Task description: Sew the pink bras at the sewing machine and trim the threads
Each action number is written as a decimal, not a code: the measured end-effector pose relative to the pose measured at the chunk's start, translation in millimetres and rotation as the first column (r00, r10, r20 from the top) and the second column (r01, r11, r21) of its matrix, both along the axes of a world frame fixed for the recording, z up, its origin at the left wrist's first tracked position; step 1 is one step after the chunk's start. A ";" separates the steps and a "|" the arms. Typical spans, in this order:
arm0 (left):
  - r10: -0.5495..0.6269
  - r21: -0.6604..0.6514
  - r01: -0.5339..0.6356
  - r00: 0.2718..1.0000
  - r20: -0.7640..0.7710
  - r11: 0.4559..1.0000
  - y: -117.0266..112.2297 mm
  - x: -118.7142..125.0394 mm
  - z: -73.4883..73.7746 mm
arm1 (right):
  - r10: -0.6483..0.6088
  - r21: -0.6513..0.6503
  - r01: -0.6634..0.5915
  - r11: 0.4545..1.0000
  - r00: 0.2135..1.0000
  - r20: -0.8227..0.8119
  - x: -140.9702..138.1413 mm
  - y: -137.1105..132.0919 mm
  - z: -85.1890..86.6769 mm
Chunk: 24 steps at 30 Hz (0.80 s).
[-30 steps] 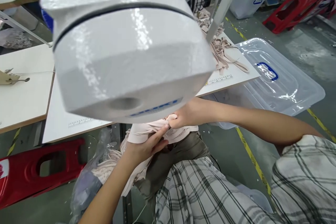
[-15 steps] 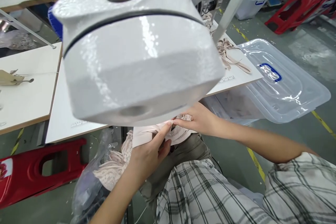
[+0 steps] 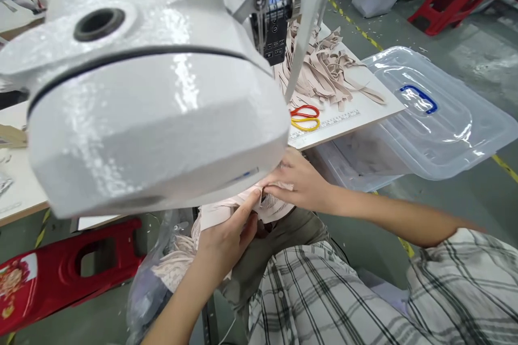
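Observation:
A pale pink piece of fabric with lace (image 3: 226, 209) lies over my lap, just under the big white sewing machine head (image 3: 149, 102). My left hand (image 3: 226, 237) grips the fabric from below, index finger stretched up along its edge. Opposite it, my right hand (image 3: 297, 182) pinches the same fabric edge with its fingertips. The two hands nearly touch at the edge. The machine head hides the far part of the fabric.
Beige straps (image 3: 324, 67) and red and yellow loops (image 3: 304, 117) lie on the white table (image 3: 356, 116). A clear plastic bin lid (image 3: 441, 118) sits to the right, a red stool (image 3: 68, 275) at lower left. A plastic bag of lace pieces (image 3: 162, 275) hangs below the table.
The view has swung right and upward, which brought the machine's control panel, the straps and the coloured loops into sight. Both hands stay at the fabric edge, the right one shifted slightly.

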<state>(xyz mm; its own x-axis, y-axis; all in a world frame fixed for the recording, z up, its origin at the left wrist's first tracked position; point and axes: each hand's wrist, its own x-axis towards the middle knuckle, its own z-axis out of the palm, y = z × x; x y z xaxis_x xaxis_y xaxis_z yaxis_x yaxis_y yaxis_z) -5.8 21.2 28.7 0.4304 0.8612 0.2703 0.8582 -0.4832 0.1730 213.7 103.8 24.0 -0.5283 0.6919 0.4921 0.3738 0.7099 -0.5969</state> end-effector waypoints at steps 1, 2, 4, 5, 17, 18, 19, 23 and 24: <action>0.014 -0.020 -0.014 1.000 0.003 1.000 -1.3 1.0 1.0 | -0.003 0.122 0.004 0.993 1.000 -0.002 0.7 -3.3 -4.5; 0.026 -0.040 -0.026 1.000 0.008 0.999 -2.4 1.6 2.1 | 0.006 0.225 -0.006 0.974 1.000 0.000 1.3 -5.5 -8.0; 0.027 -0.085 -0.025 0.999 0.019 0.996 -3.5 0.7 4.8 | 0.015 0.369 -0.017 0.929 1.000 0.007 1.9 -7.1 -11.1; 0.012 -0.110 -0.009 1.000 0.022 0.994 -3.5 -1.1 6.4 | 0.011 0.413 -0.017 0.911 1.000 0.016 1.7 -6.8 -10.7; -0.049 -0.117 0.044 0.998 -0.040 0.992 3.6 -8.0 19.0 | 0.017 0.150 -0.035 0.988 0.993 0.119 -1.6 -11.7 5.3; -0.026 -0.115 0.021 0.999 -0.039 0.993 2.6 -4.9 18.4 | 0.035 -0.008 -0.035 0.999 0.998 0.046 -1.1 -12.9 2.1; -0.008 -0.119 0.004 0.999 -0.035 0.993 1.4 -1.8 18.0 | 0.032 -0.186 -0.040 0.982 0.998 -0.046 -1.4 -13.5 -1.9; 0.057 -0.130 -0.054 0.998 0.022 0.990 -3.7 9.6 17.4 | -0.131 -0.614 -0.025 0.789 0.969 -0.209 -13.1 -4.1 -18.3; 0.087 -0.134 -0.082 0.996 0.036 0.988 -5.1 12.3 17.1 | -0.138 -0.601 0.003 0.799 0.974 -0.179 -18.1 1.1 -20.6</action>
